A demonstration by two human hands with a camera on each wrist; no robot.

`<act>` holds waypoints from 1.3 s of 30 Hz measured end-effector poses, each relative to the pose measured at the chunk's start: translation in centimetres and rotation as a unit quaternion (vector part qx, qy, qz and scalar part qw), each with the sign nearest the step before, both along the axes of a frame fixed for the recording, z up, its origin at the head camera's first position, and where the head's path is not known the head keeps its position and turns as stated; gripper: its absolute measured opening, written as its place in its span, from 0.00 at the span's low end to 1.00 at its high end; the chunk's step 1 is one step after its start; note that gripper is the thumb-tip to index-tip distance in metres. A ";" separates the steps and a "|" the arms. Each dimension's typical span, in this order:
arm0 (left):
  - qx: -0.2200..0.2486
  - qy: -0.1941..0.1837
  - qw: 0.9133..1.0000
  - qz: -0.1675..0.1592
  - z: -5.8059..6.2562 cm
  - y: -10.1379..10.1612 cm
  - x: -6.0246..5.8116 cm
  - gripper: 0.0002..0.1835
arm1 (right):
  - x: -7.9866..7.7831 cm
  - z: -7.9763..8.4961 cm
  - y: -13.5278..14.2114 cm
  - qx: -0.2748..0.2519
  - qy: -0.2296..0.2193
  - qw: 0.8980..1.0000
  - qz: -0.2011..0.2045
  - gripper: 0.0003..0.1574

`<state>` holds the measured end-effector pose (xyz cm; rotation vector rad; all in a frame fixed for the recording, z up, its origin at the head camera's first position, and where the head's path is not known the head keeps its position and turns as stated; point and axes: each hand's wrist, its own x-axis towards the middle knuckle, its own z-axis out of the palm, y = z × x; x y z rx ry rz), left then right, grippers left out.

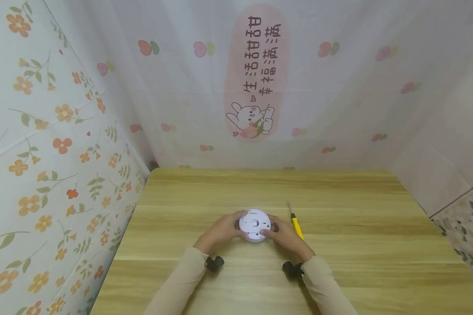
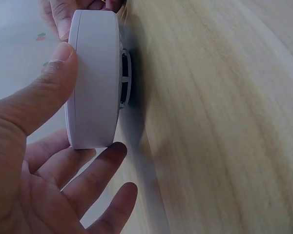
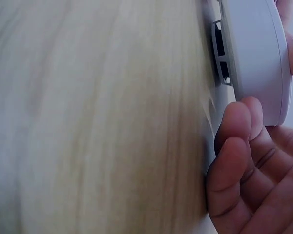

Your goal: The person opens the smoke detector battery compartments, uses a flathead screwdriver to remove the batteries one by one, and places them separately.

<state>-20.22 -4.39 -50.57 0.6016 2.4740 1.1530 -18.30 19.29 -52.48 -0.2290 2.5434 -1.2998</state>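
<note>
A round white plastic device (image 1: 254, 224) sits at the middle of the wooden table (image 1: 358, 227), its face up with small dark openings. My left hand (image 1: 222, 229) holds its left side and my right hand (image 1: 282, 235) holds its right side. In the left wrist view the thumb presses the device (image 2: 95, 78) at its top edge, and the fingers of my left hand (image 2: 73, 156) reach along its side. In the right wrist view the device (image 3: 256, 53) stands slightly off the wood on a slotted base, with my right hand (image 3: 244, 161) curled against its rim.
A screwdriver (image 1: 297, 225) with a yellow handle lies just right of my right hand, tip pointing away. Patterned cloth walls close in the table at the back, left and right. Bare wood lies on both sides of the hands.
</note>
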 end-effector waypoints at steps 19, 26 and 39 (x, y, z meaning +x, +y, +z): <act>-0.018 0.006 1.000 0.003 0.1 0.0 -0.3 0.40 | -0.1 0.3 -0.1 -0.005 -0.013 1.000 0.003 0.41; -0.028 0.013 1.000 0.005 0.3 0.1 -0.7 0.39 | -0.2 0.2 -0.1 -0.004 -0.020 1.000 -0.009 0.42; -0.030 0.022 0.999 0.004 0.4 -0.2 -0.7 0.37 | -0.3 0.1 -0.3 0.015 -0.014 1.000 0.000 0.40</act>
